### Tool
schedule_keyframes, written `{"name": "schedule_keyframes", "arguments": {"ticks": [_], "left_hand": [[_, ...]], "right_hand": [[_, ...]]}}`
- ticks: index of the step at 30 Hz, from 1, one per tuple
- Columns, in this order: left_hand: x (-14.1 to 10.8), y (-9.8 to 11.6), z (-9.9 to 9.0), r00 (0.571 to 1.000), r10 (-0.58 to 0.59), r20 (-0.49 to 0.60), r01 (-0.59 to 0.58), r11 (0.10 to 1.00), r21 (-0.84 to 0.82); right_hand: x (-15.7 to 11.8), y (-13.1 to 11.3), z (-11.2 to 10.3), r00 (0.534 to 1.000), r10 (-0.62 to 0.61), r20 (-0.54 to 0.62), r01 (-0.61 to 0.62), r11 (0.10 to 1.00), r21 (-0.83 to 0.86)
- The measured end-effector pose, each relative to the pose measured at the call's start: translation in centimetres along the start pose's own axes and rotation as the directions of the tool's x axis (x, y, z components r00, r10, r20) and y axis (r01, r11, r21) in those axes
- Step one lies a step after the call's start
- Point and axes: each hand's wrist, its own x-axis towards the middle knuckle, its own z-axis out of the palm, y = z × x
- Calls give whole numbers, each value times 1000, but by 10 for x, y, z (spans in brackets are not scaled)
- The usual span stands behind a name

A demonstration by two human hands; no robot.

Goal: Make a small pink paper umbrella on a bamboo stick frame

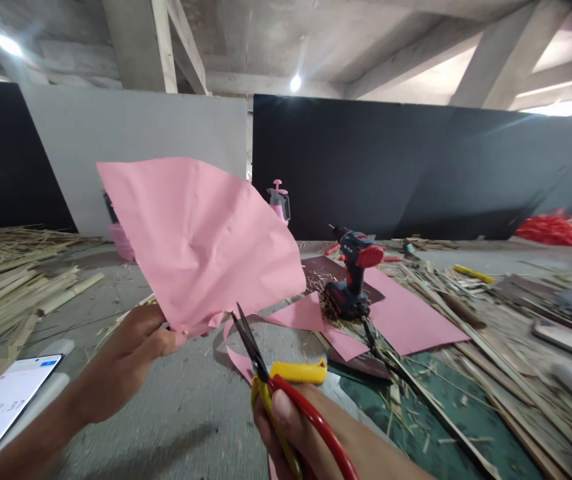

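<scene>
Our left hand [126,363] pinches a big pink paper sheet [201,243] and holds it up in the air. Our right hand [286,427] wraps tight around red and yellow scissors [266,383], and the blades are a little open, right by the bottom edge of the paper, with a thin pink strip [231,350] curling near them. Farther off on the floor [176,400] are a red and black drill [353,270], more pink paper [406,310], and a green mat [441,400] with bamboo bits [446,363] on it.
</scene>
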Motion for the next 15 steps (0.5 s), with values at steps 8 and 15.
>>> {"name": "schedule_keyframes", "arguments": {"ticks": [8, 15], "left_hand": [[1, 3, 4, 996, 73, -52, -71, 996, 44], [-1, -3, 4, 994, 91, -56, -84, 989, 121]], "right_hand": [[8, -4, 4, 999, 52, -5, -51, 994, 98], [13, 9, 14, 990, 141, -5, -125, 895, 427]]}}
